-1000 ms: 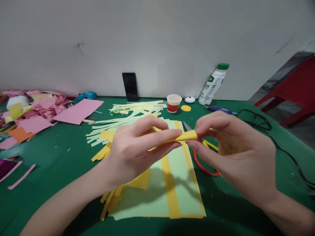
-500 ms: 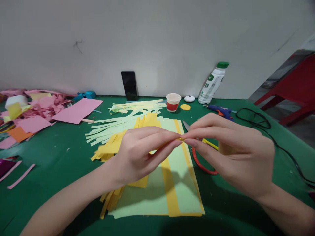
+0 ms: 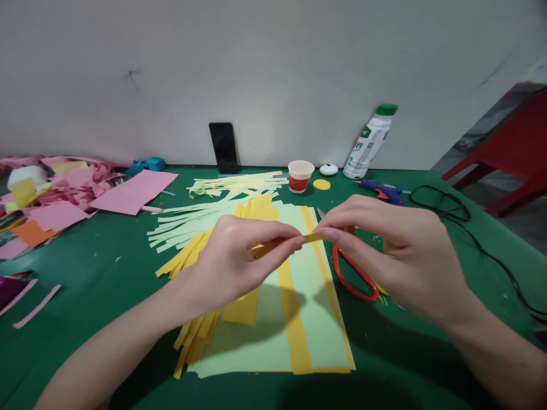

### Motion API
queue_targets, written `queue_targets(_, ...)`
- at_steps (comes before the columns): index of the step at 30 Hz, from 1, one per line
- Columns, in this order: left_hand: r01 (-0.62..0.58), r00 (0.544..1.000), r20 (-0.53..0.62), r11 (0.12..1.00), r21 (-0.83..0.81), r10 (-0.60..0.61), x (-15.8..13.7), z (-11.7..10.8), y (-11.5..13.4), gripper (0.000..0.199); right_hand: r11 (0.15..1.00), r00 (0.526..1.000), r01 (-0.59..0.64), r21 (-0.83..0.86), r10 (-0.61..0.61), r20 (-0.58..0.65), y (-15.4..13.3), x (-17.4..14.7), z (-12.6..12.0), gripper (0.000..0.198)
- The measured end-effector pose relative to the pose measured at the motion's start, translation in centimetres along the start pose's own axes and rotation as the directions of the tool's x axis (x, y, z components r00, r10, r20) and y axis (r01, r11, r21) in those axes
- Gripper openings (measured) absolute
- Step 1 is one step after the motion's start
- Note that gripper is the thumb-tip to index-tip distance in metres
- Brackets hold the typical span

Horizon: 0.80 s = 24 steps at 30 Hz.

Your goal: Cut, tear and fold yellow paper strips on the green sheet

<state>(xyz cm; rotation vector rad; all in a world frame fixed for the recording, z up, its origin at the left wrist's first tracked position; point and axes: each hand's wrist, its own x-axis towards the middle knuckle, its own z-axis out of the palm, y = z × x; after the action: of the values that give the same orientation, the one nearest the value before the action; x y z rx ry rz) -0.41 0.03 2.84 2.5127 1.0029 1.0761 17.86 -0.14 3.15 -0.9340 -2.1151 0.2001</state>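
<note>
Between my two hands runs a narrow yellow paper strip (image 3: 311,237). My left hand (image 3: 243,256) pinches one end between thumb and fingers, and my right hand (image 3: 397,256) pinches the other; only a short stretch shows between the fingertips. Below them lie pale green paper sheets (image 3: 329,336) with a flat yellow strip (image 3: 297,319) across them. Fringed yellow paper (image 3: 196,336) is spread beside and under my left hand. Scissors with red-and-yellow handles (image 3: 356,293) rest partly hidden under my right hand.
Pink paper scraps (image 3: 94,185) pile up at the left. A phone (image 3: 224,147) leans on the wall, near a paper cup (image 3: 300,176), a yellow disc (image 3: 322,184) and a tilted bottle (image 3: 368,145). A blue glue gun (image 3: 382,191) and black cord (image 3: 482,250) lie at the right.
My fingertips have moved a little apart, so more of the yellow strip shows between them. My right hand has shifted slightly, uncovering more of the scissors' red handle.
</note>
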Motion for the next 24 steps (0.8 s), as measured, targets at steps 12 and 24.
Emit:
queue_targets(12, 0.479, 0.867, 0.341, 0.796, -0.37, -0.363, 0.8, -1.1, -0.9, 0.015, 0.853, 0.883, -0.469, 0.231, 0.449, 0.134, 3.5, 1.1, -2.9, 0.018)
queue_targets(24, 0.49, 0.813, 0.444, 0.854, -0.174, -0.376, 0.4, -0.2, -0.3, 0.023, 0.984, 0.944, -0.173, 0.032, 0.156, 0.29, 0.3, -0.1, 0.7, 0.012)
